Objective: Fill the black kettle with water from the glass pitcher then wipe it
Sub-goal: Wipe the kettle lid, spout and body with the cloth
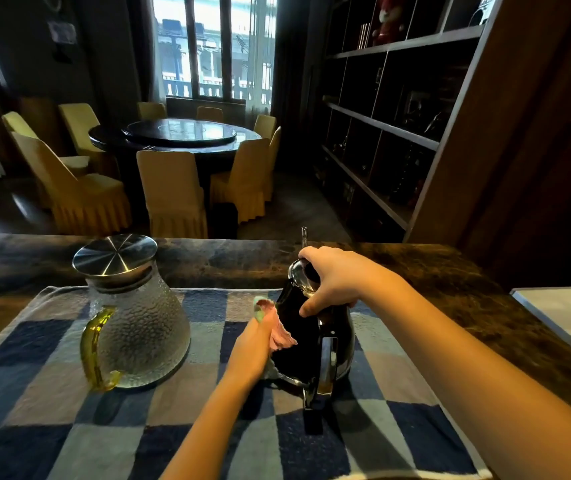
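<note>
Black kettle [311, 334] stood upright on checked towel [52, 427] on counter [208, 261], right of glass pitcher [138, 327].

Right hand [332, 278] grip clamped over kettle's lid, steadying.

Left hand [253, 348] grip clenched on pink cloth [282, 332], pressed to kettle's left flank.

Kettle likely heavy if filled, glossy, slippery; hold by lid or near handle.

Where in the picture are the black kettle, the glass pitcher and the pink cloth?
black kettle [299, 355]: head view, on its dark body left of the handle.
glass pitcher [142, 327]: head view, on its textured belly.
pink cloth [282, 336]: head view, on the fold held by the left hand [253, 348].
</note>
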Tool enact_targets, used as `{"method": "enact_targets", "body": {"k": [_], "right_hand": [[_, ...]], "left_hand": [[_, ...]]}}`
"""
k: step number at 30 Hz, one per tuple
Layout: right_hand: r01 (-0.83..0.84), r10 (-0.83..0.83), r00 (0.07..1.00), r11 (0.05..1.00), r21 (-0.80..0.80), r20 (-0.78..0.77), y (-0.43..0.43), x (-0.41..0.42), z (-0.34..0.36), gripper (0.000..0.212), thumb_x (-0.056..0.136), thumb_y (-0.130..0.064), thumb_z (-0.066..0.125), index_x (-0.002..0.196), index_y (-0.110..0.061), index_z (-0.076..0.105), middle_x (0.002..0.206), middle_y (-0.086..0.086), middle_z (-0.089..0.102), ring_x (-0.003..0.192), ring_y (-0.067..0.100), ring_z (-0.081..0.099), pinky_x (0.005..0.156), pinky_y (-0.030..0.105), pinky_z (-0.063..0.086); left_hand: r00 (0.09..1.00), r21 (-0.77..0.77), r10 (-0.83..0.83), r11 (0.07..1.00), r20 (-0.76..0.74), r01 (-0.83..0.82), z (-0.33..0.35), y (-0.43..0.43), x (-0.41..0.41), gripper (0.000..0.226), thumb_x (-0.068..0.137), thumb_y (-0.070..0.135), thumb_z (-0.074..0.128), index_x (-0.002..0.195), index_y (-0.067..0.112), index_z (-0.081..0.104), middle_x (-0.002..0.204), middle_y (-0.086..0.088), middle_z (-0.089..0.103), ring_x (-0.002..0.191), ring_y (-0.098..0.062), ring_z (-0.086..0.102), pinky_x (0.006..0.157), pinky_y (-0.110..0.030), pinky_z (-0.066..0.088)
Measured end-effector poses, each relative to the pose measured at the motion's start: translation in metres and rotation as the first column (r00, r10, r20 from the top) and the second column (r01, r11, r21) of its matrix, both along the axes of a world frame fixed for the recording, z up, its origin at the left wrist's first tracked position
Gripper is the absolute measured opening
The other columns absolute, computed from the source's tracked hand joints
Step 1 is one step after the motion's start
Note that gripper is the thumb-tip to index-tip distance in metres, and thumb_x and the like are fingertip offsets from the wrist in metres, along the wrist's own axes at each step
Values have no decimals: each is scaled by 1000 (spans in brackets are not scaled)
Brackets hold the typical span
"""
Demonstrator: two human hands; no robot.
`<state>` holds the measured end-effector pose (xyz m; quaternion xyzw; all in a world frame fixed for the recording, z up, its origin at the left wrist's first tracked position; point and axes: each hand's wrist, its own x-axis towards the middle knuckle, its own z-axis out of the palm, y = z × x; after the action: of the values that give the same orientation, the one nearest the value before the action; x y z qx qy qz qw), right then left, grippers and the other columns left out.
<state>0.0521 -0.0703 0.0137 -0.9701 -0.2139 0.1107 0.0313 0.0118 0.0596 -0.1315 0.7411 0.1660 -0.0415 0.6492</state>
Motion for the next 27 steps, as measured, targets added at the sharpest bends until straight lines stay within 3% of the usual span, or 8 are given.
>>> {"method": "enact_targets", "body": {"k": [4,10,14,17,19,22,25,27], "right_hand": [[-7,9,996,1000,-16,83,-1,0,-7,86,65,-50,80,133,-19,37,126,6,50,108,28,55,85,43,54],[-66,57,983,997,47,174,-11,-4,-20,88,70,-60,71,141,-31,26,137,2,45,119,26,52,89,41,51],[-64,43,988,989,137,148,-21,-4,-15,77,76,-73,54,140,-37,31,141,-6,45,125,19,49,92,44,48],[-116,21,945,955,272,327,-12,-9,-6,66,79,-72,49,131,-31,49,138,-5,50,129,15,44,101,44,41],[-198,79,971,788,583,224,-6,-10,1,47,82,-59,59,111,-22,64,115,0,64,108,17,58,92,45,47],[-61,214,977,362,930,-19,-12,-6,6,22,85,-29,70,84,-8,62,83,13,64,74,25,60,70,40,49],[233,291,928,38,972,-234,-29,1,7,1,90,-9,59,89,-9,60,83,12,61,76,22,58,68,35,48],[374,240,915,-211,903,-324,-45,13,4,11,91,-5,52,95,-5,62,88,11,64,80,21,61,74,33,51]], "left_hand": [[997,-194,76,978,-4,-75,-9,6,-13,19,93,27,47,82,19,59,111,-25,62,83,-24,58,82,-36,45],[989,-587,122,796,-85,-149,15,27,-31,34,98,23,38,105,-2,60,89,-20,69,84,-30,63,75,-36,50],[985,-802,125,597,120,22,61,38,-38,43,92,35,41,112,4,63,111,-22,67,95,-33,68,86,-50,53],[958,-783,79,596,277,178,98,27,-42,45,78,34,60,117,10,63,113,-18,68,97,-30,68,85,-49,53],[930,-726,89,654,356,215,119,15,-40,36,78,25,58,112,13,64,105,-15,71,89,-25,71,75,-38,59],[890,-651,63,706,451,280,141,-5,-33,35,80,16,61,114,11,62,101,-13,71,88,-24,69,75,-35,57],[881,-460,6,854,473,241,145,-24,-23,31,88,18,52,117,11,61,100,-12,69,83,-24,68,73,-37,54],[872,-203,82,979,482,20,137,-32,-15,23,89,18,53,111,21,61,111,-12,66,98,-22,65,79,-33,52]]}}
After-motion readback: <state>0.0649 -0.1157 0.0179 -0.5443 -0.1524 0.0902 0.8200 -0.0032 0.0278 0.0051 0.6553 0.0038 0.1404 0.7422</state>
